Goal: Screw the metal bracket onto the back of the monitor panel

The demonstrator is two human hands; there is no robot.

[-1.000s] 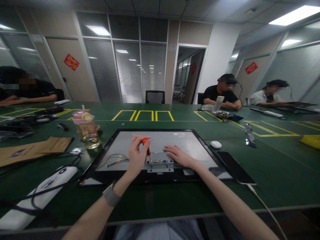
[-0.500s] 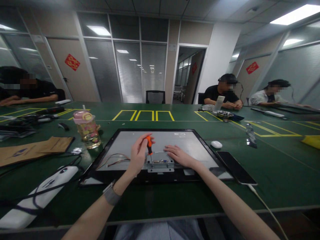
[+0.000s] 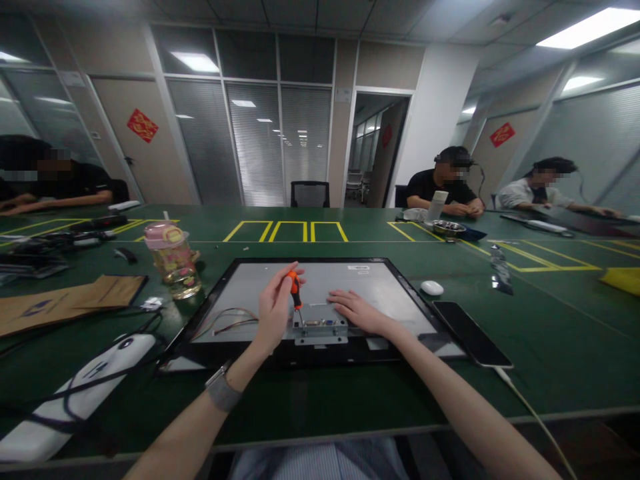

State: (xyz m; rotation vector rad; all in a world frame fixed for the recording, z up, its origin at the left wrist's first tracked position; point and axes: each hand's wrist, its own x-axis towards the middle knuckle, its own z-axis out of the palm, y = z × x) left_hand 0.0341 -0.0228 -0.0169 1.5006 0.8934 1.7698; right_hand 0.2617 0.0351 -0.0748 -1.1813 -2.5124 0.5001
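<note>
My left hand (image 3: 275,305) is closed round the handle of an orange and black screwdriver (image 3: 295,291), whose shaft points down at the left part of a metal bracket box (image 3: 321,328) with several ports. Flat on the panel, with fingers spread, my right hand (image 3: 356,310) rests just right of the box. Beneath both lies a large grey panel with a black frame (image 3: 400,280). Thin coloured wires (image 3: 235,323) run over the panel left of the box. Where the screwdriver tip ends exactly is too small to tell.
A pink-lidded bottle (image 3: 173,260), brown paper bag (image 3: 75,303) and white power bank-like device (image 3: 85,393) with black cables stand or lie left. At right are a white case (image 3: 432,288), a plugged-in phone (image 3: 473,333) and a pouch (image 3: 500,270). Several people sit across the table.
The screwdriver handle and the fingers of my left hand have shifted slightly left, tilting the handle more. My right hand has stayed in place.
</note>
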